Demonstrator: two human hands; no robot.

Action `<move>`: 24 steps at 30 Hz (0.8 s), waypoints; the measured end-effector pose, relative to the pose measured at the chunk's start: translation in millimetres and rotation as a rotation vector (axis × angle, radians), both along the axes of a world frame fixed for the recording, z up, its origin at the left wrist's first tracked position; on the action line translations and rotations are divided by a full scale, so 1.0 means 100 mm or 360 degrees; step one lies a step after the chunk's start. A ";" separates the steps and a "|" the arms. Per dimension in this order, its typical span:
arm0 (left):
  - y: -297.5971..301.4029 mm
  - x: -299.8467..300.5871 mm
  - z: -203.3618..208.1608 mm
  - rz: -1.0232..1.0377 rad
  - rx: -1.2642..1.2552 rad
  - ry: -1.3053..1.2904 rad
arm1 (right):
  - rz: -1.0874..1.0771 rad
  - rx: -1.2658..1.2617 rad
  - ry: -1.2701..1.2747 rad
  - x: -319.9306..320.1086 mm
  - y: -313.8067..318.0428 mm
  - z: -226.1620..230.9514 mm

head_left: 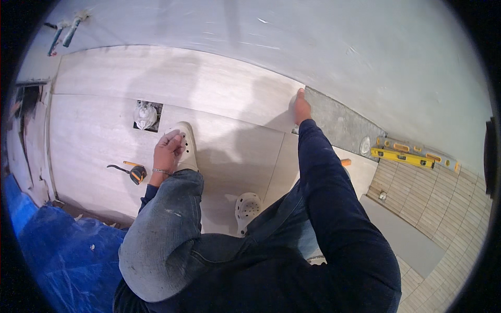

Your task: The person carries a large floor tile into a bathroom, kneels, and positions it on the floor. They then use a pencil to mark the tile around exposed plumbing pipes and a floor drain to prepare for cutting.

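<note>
My right hand (301,108) reaches far forward to the end of a long pale floor tile (224,75) along the wall. It is closed at the tile's end edge, some fingers hidden, where bare grey concrete (336,117) begins. My left hand (168,150) hangs past my bent left knee, beside the white clog (185,138) on my left foot. Its fingers are curled together; whether anything small is in them cannot be made out. Left of that hand, a black and orange tape measure (138,174) lies on another pale tile (94,151).
A square cutout around a white-wrapped pipe (146,115) is ahead. Another white clog (247,211) sits between my legs. A yellow spirit level (403,157) and a grey one (443,159) lie right, by small-tiled flooring (417,193) and a grey board (404,235). Blue sheeting (73,250) spreads left.
</note>
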State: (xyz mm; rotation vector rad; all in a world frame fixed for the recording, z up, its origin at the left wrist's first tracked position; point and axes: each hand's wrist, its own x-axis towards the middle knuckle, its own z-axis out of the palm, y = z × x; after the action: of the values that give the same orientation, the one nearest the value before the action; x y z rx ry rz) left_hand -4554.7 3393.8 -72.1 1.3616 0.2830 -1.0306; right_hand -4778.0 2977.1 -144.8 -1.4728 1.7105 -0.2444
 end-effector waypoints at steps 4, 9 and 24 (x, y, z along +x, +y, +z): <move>-0.22 -0.07 -0.07 -0.0205 0.0119 -0.0068 | 0.0080 0.0060 -0.0039 -0.51 -0.37 -0.18; 0.08 0.06 -0.19 -0.0131 0.0067 -0.0061 | 0.0252 0.0129 0.0006 0.10 -0.05 -0.01; -0.29 1.07 -0.24 0.0522 -0.0030 -0.0262 | -0.0101 0.0467 -0.0317 -0.05 -0.06 0.18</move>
State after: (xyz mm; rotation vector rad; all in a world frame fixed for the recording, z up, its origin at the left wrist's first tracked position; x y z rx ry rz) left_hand -4448.0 3365.0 -96.2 1.3217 0.3588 -0.6441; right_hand -4783.1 2971.0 -127.2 -1.1423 1.5588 -0.1596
